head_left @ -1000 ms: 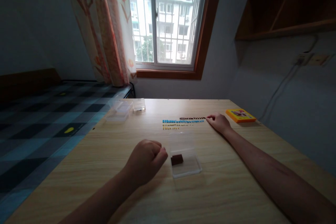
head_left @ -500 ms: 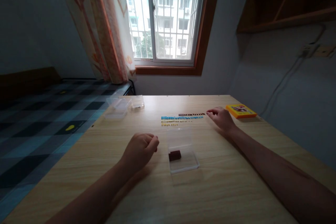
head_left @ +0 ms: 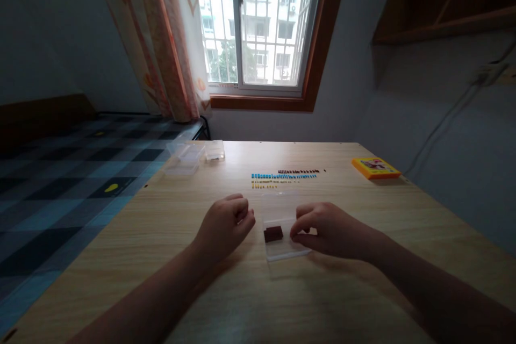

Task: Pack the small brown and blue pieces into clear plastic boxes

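My right hand is over the right side of an open clear plastic box, thumb and fingertips pinched together. Anything between them is too small to make out. Inside the box, to the left of those fingers, lies a dark brown block. My left hand rests curled on the table beside the box, its fingers closed and their inside hidden. Beyond the box run rows of tiny pieces: brown pieces, blue pieces and yellow pieces. One small brown piece sits apart at the right end.
Clear plastic containers stand at the table's far left, with a smaller clear box beside them. A yellow-orange box lies near the right edge of the wooden table. A bed with a checked cover is to the left.
My right hand has come back from the right end of the brown row to the clear box. A small brown piece shows where its fingertips were. My left hand stays closed beside the box.
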Motion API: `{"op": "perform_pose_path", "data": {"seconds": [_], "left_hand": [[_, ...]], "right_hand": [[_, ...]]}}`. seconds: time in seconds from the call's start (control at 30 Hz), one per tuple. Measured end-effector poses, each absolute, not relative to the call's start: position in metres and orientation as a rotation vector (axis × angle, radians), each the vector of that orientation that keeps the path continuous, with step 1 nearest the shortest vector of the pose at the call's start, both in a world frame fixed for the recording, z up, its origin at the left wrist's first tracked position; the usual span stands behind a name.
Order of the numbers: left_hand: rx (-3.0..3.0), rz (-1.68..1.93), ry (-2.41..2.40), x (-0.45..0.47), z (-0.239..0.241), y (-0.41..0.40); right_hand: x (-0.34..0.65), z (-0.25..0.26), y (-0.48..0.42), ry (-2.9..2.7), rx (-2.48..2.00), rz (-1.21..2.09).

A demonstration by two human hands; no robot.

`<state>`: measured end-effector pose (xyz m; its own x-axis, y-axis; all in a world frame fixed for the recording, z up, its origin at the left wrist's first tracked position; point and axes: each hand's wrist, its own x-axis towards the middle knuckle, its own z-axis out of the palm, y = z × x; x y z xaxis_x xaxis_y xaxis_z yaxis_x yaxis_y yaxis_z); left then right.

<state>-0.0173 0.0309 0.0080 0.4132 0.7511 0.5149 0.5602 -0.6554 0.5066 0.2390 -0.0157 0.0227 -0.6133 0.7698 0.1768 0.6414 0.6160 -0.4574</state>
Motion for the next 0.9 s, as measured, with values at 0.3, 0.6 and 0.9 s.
{"op": "perform_pose_path", "data": {"seconds": [0.3, 0.6, 0.9], "left_hand": [[2.379, 1.123, 1.116, -0.019, 0.006, 0.031], [2.425, 1.061, 1.116, -0.021, 0.009, 0.028], [2.438, 1.141, 1.101, -0.019, 0.008, 0.032]], "right_hand": [[0.235, 0.004, -0.009, -2.515, -1.233, 0.498], [0.246, 0.009, -0.01, -2.58, -1.077, 0.528], [0.243, 0.004, -0.007, -2.586, -1.119, 0.446]]}}
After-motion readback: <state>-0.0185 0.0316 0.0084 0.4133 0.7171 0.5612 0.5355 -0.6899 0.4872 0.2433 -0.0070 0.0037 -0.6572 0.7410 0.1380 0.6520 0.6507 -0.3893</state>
